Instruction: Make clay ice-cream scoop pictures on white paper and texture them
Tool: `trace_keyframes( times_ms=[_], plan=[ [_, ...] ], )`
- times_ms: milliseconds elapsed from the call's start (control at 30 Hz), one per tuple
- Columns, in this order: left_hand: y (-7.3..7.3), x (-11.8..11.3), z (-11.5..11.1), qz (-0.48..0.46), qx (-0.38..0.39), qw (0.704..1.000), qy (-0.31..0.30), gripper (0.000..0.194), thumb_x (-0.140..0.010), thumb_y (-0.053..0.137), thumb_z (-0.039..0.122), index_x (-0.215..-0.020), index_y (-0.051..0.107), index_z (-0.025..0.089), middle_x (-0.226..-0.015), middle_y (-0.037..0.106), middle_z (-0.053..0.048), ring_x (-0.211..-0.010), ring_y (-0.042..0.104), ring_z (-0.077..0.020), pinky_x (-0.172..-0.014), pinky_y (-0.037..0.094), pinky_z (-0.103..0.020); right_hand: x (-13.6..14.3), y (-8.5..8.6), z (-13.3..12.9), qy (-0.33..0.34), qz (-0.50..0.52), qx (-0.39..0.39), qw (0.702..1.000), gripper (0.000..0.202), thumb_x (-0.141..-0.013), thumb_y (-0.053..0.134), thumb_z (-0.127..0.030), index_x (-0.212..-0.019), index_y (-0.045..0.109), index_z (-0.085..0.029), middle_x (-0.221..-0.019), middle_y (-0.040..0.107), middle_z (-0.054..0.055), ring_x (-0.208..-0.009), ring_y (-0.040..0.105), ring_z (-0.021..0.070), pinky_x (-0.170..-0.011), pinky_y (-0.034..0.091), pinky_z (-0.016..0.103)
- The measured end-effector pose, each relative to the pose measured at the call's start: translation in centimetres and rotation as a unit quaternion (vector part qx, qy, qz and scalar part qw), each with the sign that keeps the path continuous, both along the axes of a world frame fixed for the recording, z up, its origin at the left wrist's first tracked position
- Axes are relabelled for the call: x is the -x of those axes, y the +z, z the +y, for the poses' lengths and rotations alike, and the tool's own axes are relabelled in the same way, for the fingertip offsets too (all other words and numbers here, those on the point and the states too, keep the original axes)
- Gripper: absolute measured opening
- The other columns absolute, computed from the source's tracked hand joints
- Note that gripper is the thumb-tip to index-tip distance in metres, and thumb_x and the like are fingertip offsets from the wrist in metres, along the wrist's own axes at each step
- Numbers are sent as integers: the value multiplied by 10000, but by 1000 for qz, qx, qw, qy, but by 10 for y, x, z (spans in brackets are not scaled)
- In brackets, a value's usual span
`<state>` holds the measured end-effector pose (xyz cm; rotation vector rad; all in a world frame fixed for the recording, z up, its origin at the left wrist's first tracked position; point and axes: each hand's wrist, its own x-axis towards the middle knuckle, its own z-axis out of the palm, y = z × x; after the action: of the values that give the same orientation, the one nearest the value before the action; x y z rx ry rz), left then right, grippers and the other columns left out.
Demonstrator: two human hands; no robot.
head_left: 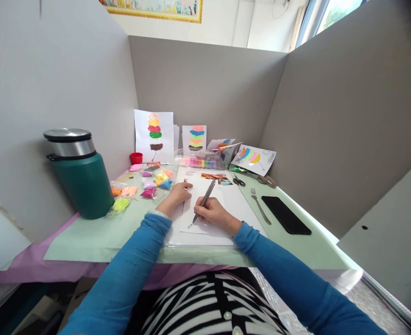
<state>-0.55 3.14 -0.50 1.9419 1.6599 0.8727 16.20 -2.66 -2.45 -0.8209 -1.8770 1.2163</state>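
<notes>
My right hand is closed around a grey pen, its tip on the white paper near the lower left. By that tip is a small dark mark. Resting on the left part of the paper, my left hand lies with its thumb and fingers apart and holds nothing. Just beyond it a small red thing shows at the fingertips, too small to name. A strip of colourful printed pictures lies at the top of the paper.
Left stand a green thermos, several bags of coloured clay and a red cup. Scissors, a fork and a black phone lie right. Painted cards lean at the back. Grey partitions enclose the table.
</notes>
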Motion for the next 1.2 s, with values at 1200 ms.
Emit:
trace_keyframes(
  times_ms=[1200],
  plan=[
    [1,0,-1,-13,5,1000,0,556,-655,577,39,-1204,641,97,-1210,657,-141,-1066,634,-237,-901,485,-274,0,0,-2,7,-7,7,1000,122,-786,568,-263,-710,524,-178,-471,538,-62,-369,420,59,-397,327,175]
  ],
)
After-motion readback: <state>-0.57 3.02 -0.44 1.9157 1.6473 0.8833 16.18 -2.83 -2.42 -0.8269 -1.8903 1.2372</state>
